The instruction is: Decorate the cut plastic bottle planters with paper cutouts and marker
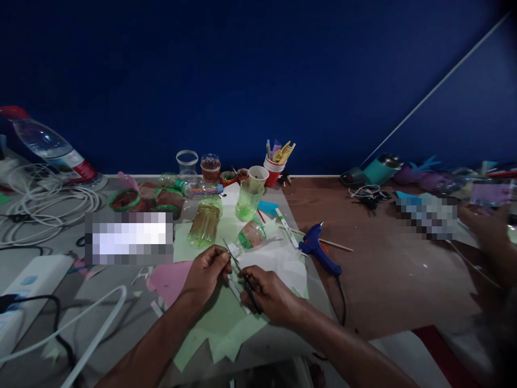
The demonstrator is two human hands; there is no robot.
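My right hand (269,293) is closed around the dark handles of a pair of scissors (251,293), whose blades point up and away to the left. My left hand (209,269) is pinched just left of the blades. A narrow white strip (238,293), seemingly paper, runs down from under its fingertips towards the right hand. Whether the blades touch the strip cannot be made out. Beneath both hands lies a light green paper sheet (220,337) with a jagged near edge. A pink paper piece (169,283) is beside my left wrist.
Beyond my hands stand cut green plastic bottles (205,221), a clear cup (252,194) and a red cup of tools (275,170). A blue glue gun (321,249) with its cord lies right. White cables (52,199) coil at left. Another person's hand (488,231) is at far right.
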